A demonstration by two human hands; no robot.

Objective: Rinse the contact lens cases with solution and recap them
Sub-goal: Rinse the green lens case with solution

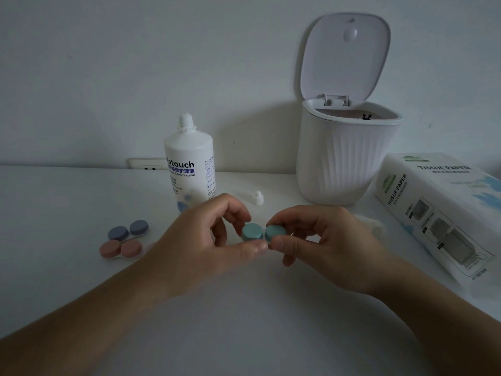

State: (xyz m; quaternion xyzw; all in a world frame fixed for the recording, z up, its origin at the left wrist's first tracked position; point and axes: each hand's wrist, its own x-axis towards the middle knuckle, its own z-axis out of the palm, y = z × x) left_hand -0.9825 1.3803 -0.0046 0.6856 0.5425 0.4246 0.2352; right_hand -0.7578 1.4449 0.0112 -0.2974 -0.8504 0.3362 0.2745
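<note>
While both hands hovered over the bench [81,289], left hand [206,240] pinched the teal lens case [262,232], right hand [322,240] fingers [279,244] gripped its right cap, purple case [128,230] and pink case [121,249] lay capped at left, uncapped solution bottle [189,169] stood behind.

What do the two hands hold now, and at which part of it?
Both hold the green lens case. The left hand pinches its left end; the right hand pinches the right cap between thumb and fingers.

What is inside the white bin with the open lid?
In the white bin, under its raised lid, only a pinkish surface with a small dark object shows. The wall hides everything deeper.
</note>
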